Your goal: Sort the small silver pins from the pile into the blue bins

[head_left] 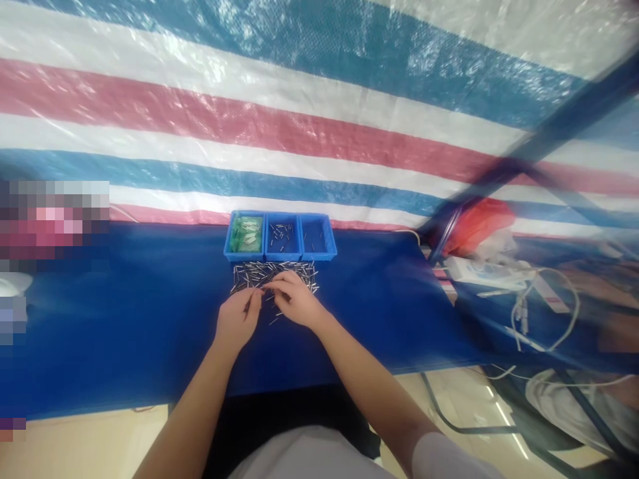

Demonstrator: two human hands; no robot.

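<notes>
My left hand (238, 318) is closed, with thumb and fingertips pinched together at the near side of a pile of thin metal pins (249, 271). My right hand (298, 303) reaches over the same pile, its fingers bent into a pinch that meets the left fingertips. Whatever lies between the fingertips of either hand is too small to make out. Just beyond the pile stands a blue three-part tray (283, 257). Green packets (248, 233) fill its left compartment, several metal pins (282, 233) lie in the middle one, and a few are in the right one.
A blue cloth covers the table (164, 319). Behind it hangs a striped plastic sheet (299, 120). To the right are a dark metal frame (499, 176), a red bag (482, 226), a white box (486, 271) and a looped white cable (576, 303). The far left is pixelated.
</notes>
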